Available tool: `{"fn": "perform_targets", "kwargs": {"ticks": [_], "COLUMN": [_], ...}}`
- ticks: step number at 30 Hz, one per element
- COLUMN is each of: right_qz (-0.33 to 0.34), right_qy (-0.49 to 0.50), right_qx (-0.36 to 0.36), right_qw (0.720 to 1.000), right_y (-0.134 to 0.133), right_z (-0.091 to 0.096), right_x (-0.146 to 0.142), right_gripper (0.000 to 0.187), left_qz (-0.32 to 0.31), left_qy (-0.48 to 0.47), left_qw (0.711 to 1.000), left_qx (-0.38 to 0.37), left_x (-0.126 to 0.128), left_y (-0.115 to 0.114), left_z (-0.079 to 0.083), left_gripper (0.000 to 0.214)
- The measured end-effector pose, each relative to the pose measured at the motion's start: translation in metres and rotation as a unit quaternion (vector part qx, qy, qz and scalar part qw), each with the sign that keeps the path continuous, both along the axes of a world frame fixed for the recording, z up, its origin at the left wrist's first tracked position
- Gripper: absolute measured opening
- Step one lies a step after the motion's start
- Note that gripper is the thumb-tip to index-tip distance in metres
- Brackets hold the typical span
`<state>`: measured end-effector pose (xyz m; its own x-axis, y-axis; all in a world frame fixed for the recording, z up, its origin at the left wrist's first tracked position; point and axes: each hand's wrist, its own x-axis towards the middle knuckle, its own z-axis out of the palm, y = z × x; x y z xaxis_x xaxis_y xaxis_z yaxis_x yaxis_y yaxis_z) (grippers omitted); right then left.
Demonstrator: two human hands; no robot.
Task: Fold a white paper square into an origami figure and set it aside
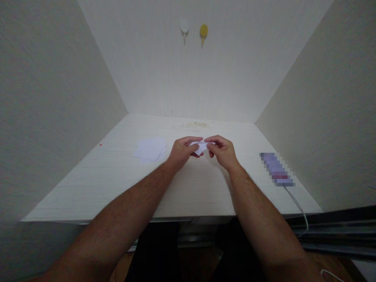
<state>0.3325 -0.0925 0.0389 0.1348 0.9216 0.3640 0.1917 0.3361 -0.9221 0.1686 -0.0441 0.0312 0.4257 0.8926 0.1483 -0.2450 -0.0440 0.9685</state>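
Observation:
A small piece of white paper [201, 149], folded to a point at its lower side, is held above the middle of the table. My left hand [186, 149] pinches its left part between thumb and fingers. On the other side, the thumb and fingers of my right hand [219, 150] close on the right part of the same paper. The fingertips of both hands nearly meet along its upper edge and cover some of it. To the left of my left hand, several white paper sheets [151, 149] lie in a loose, overlapping pile.
A pixelated, phone-like object [276, 169] with a white cable [298, 205] lies at the table's right. The white table [194, 192] meets walls on three sides. White [184, 27] and yellow hooks [203, 31] are on the back wall. A small red speck [100, 145] is at left.

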Motion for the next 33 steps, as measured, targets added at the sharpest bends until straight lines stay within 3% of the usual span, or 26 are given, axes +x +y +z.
{"fn": "perform_targets", "kwargs": {"ticks": [10, 15, 19, 22, 24, 28, 33], "right_qz": [-0.013, -0.041, -0.062, -0.066, -0.072, -0.103, -0.106], "right_qy": [-0.010, -0.056, -0.094, -0.121, -0.128, -0.115, -0.150], "right_qx": [0.003, 0.062, 0.098, 0.109, 0.105, 0.076, 0.089], "right_qw": [1.000, 0.996, 0.989, 0.984, 0.983, 0.985, 0.979], "right_y": [0.002, 0.003, 0.004, 0.003, 0.002, 0.001, -0.002], "right_z": [-0.002, -0.009, -0.011, -0.010, -0.009, -0.006, -0.002], "right_x": [0.000, -0.001, 0.001, 0.001, 0.001, -0.002, -0.006], "right_gripper": [0.017, 0.007, 0.004, 0.004, 0.003, 0.019, 0.014], "left_qz": [-0.015, 0.019, 0.021, 0.008, 0.010, 0.049, 0.078], "left_qy": [-0.013, 0.002, 0.014, 0.017, 0.017, 0.031, 0.066], "left_qw": [1.000, 1.000, 0.999, 0.999, 0.999, 0.998, 0.990], "left_qx": [-0.011, -0.011, -0.033, -0.034, -0.025, 0.024, 0.095], "left_x": [0.001, 0.001, 0.002, 0.003, 0.003, 0.003, 0.003], "left_y": [-0.001, 0.000, 0.001, 0.000, 0.000, 0.004, 0.006], "left_z": [0.001, 0.002, 0.002, 0.002, 0.002, -0.001, -0.005], "left_gripper": [0.039, 0.058, 0.036, 0.035, 0.036, 0.029, 0.026]}}
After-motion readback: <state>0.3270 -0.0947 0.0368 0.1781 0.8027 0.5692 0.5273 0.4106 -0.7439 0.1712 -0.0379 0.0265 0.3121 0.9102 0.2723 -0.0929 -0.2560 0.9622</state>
